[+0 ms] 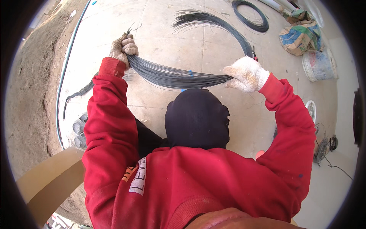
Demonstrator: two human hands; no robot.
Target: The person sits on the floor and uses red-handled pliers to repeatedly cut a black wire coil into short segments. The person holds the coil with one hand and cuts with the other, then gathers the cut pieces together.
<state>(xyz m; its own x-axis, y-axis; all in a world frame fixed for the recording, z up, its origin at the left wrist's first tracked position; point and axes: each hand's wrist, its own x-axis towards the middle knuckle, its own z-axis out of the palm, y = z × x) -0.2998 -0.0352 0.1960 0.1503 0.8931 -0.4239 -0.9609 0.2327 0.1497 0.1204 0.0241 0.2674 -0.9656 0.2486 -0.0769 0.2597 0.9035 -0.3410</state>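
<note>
A bundle of thin dark wires point(167, 74) is stretched between my two gloved hands and sags a little in the middle. My left hand point(124, 49), in a dirty knitted glove, is closed round it, with a few wire ends poking out above the fist. The white-gloved right hand point(247, 74) grips the bundle at the other side. Past that hand, a curved length of dark wires point(228, 28) sweeps up and left, fanning out at its far end. A small red and dark tool point(254, 55) shows just beyond the right glove; its kind is partly hidden.
A coil of dark wire point(263, 24) lies at the far right, near a crumpled sack point(301, 36) and a whitish bucket point(319, 65). More dark wires point(82, 91) trail at left. A blue-grey pipe point(68, 57) edges the floor beside bare soil point(34, 84). Tangled cable point(323, 149) lies right.
</note>
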